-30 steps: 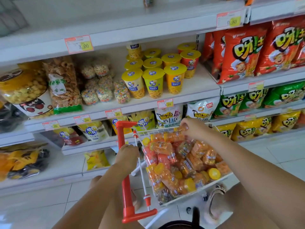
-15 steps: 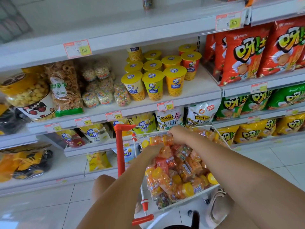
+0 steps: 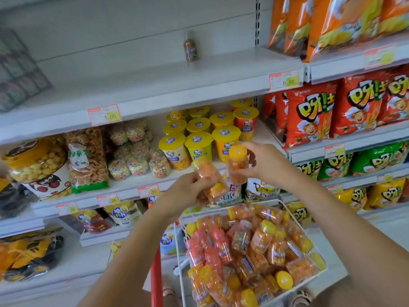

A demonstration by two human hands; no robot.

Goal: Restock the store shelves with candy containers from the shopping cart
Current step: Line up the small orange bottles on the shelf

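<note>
Head camera: a candy jar in each hand above the cart

Your right hand (image 3: 261, 160) pinched an orange jar (image 3: 237, 167) by its side, thumb in front and fingers behind, so that it stood upright with its yellow lid on top. Your left hand (image 3: 188, 191) was curled round a tilted jar (image 3: 210, 180), which was blurred by motion; a second yellow lid showed near your fingers, and whether you held one jar or two could not be told. Both hands were close together, raised in front of the shelf of yellow-lidded snack cups (image 3: 199, 142).

Below your forearms stood the cart (image 3: 282, 203), its white wire basket holding a heap of jars (image 3: 254, 244), orange and red with yellow lids, lying every way. The cart's red handle (image 3: 156, 278) rose between your arms.

Above the cups ran the upper shelf (image 3: 155, 85), white and bare along its front, with a single small bottle (image 3: 190, 49) standing at the back. A price tag (image 3: 284, 79) hung on that shelf's right edge, beside the orange snack bags (image 3: 332, 23).
</note>
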